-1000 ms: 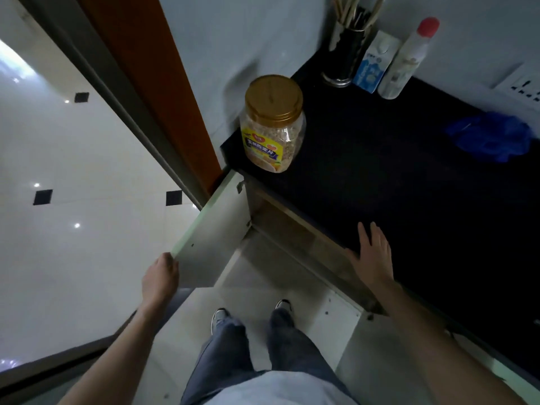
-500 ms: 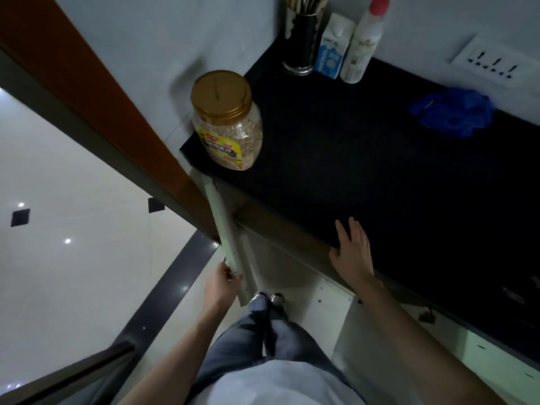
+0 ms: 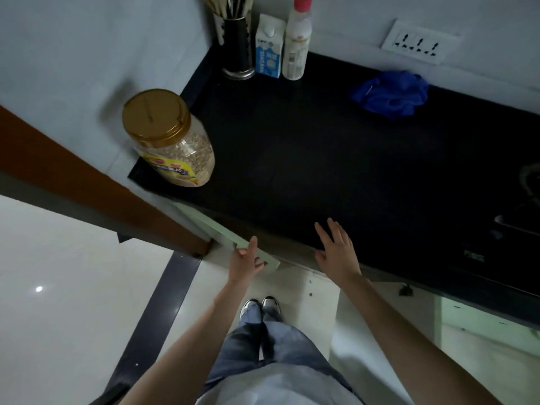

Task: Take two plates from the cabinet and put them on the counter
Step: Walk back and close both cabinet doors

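Over the last second we have swung the cabinet door (image 3: 257,252) from wide open to nearly shut below the jar (image 3: 172,138) — left hand (image 3: 245,263) gripping its top edge, right hand (image 3: 339,252) flat and empty on the surface (image 3: 321,147) edge. No plates show on the surface, so the task looks stalled or the cabinet wrong. The jar's yellow label and the blue carton (image 3: 268,48) behind it carry print too blurred to read.

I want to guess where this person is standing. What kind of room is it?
Most likely a home kitchen. A dark counter runs along the wall with a cabinet door below it, and on it stand a holder of chopsticks, a milk carton and a jar of grain.
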